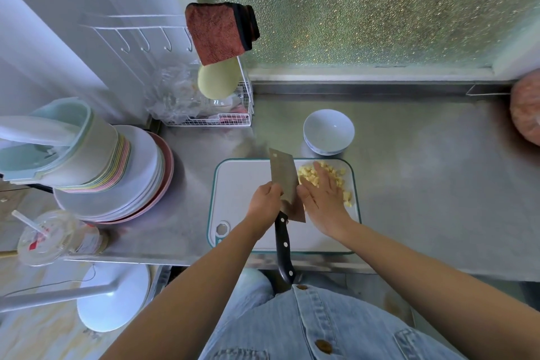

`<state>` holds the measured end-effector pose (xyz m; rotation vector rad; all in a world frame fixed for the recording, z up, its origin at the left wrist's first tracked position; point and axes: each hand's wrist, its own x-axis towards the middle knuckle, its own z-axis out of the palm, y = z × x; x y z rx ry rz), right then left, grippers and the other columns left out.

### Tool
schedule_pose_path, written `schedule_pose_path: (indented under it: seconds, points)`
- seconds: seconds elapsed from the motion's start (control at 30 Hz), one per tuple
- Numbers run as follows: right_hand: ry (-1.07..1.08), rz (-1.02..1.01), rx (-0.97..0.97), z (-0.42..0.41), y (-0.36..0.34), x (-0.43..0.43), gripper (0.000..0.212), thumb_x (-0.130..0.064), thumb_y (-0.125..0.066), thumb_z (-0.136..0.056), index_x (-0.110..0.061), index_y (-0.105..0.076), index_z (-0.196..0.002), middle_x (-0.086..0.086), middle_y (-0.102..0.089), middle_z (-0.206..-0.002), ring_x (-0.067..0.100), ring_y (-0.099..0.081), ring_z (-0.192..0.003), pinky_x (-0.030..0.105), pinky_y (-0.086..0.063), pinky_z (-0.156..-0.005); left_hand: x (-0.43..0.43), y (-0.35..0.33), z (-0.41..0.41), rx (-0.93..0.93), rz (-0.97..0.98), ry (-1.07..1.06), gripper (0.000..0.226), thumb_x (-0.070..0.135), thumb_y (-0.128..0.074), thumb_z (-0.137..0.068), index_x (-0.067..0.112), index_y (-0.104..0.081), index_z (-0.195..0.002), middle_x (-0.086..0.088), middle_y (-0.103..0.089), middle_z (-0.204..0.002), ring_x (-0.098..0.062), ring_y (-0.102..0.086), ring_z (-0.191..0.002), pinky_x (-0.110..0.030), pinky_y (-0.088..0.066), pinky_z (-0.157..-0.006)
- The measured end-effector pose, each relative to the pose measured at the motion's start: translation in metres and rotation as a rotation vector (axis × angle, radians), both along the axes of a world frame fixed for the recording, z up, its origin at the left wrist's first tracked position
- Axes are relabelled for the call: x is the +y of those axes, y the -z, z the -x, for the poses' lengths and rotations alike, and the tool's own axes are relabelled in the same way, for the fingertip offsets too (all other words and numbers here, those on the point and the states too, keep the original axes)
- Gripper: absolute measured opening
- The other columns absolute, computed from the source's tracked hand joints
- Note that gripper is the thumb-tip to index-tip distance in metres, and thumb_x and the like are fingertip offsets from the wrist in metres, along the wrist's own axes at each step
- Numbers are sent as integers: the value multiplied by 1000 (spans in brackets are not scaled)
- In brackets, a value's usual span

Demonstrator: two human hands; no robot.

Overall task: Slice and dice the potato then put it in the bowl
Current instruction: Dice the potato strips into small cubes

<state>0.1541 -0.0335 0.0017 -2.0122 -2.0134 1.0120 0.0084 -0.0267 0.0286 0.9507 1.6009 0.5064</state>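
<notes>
The left hand (264,199) pinches the back edge of a cleaver (285,181) near where blade meets black riveted handle, which juts toward the person past the counter's near edge. The right hand (323,199) lies flat with its fingers spread and grips nothing, its palm pressed on the diced potato (311,175), just right of the blade. The pale yellow cubes sit heaped at the far right corner of a white cutting board (239,184) with a teal rim; part of the heap is hidden beneath the fingers, so its full extent cannot be told. Just beyond the board's far edge stands an empty white bowl (328,131). All rest on a stainless steel counter (423,184) backed by a pebbled glass window (380,9). On the left a stack of plates (140,178) carries stacked pale cups, with a lidded plastic drink cup (52,237) nearer. A wire rack (242,105) in the far corner holds a reddish cloth (217,32) and crumpled plastic. At the right edge a pinkish round object is cut off and unclear.
</notes>
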Motion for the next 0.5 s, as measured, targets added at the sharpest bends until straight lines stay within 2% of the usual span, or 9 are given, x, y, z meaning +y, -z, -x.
schedule_pose_path:
  seconds: [0.07,0.1,0.13,0.2,0.27,0.33,0.37,0.43,0.5]
  points:
    - [87,-23,-44,-3,-4,0,49,-43,-25,-102,-24,-32,-146,5,-7,-157,26,-2,-145,42,-7,-115,0,2,0,47,-13,-3,23,24,-36,-91,9,-48,-78,-12,-44,-75,-26,-46,-69,-37,-45,-63]
    - [92,-85,-50,-4,-7,-1,49,-44,-29,-101,-24,-34,-145,8,-21,-151,28,-15,-141,41,-15,-113,1,2,-1,82,-28,6,23,24,-37,-91,9,-47,-77,-10,-45,-73,-24,-45,-68,-35,-42,-63]
    - [74,-127,-1,-5,-9,-3,50,-48,-33,-99,-25,-36,-144,8,-36,-139,26,-31,-131,38,-26,-107,2,2,-1,120,-39,22,22,22,-38,-91,10,-47,-75,-7,-45,-70,-22,-44,-67,-33,-39,-62]
    - [35,-15,226,-5,-23,-9,54,-55,-46,-92,-30,-38,-140,0,-55,-100,15,-54,-93,30,-42,-84,4,1,-4,198,-54,69,21,19,-39,-92,11,-46,-74,-3,-46,-67,-20,-44,-63,-30,-34,-58]
    - [-81,161,324,-3,-34,-17,55,-53,-60,-85,-39,-36,-132,-3,-56,-75,11,-54,-67,29,-44,-67,8,0,-8,293,-69,113,21,19,-39,-95,9,-50,-80,-3,-51,-68,-22,-50,-65,-30,-35,-57]
    - [-186,196,352,-3,-37,-23,48,-33,-64,-85,-38,-37,-124,-7,-57,-76,11,-56,-63,30,-47,-64,11,-3,-16,324,-95,150,24,21,-38,-97,7,-51,-83,-5,-58,-66,-25,-58,-65,-31,-39,-56]
    - [-175,193,393,-4,-36,-26,44,-20,-60,-87,-33,-38,-124,-10,-56,-80,10,-58,-61,28,-49,-62,12,-3,-21,300,-104,160,26,23,-37,-98,7,-51,-84,-7,-61,-65,-26,-61,-62,-32,-43,-55]
    - [-2,210,494,-5,-38,-27,41,-6,-45,-91,-26,-39,-126,-12,-51,-79,4,-54,-55,19,-44,-53,11,-6,-30,220,-142,153,33,29,-34,-101,7,-56,-90,-7,-67,-70,-27,-65,-64,-35,-51,-61]
    - [311,284,681,-10,-45,-25,25,-2,-36,-92,-17,-47,-109,-6,-45,-64,3,-41,-44,17,-33,-44,7,-6,-36,253,-239,163,40,37,-30,-102,11,-60,-99,-7,-69,-87,-29,-65,-82,-39,-51,-74]
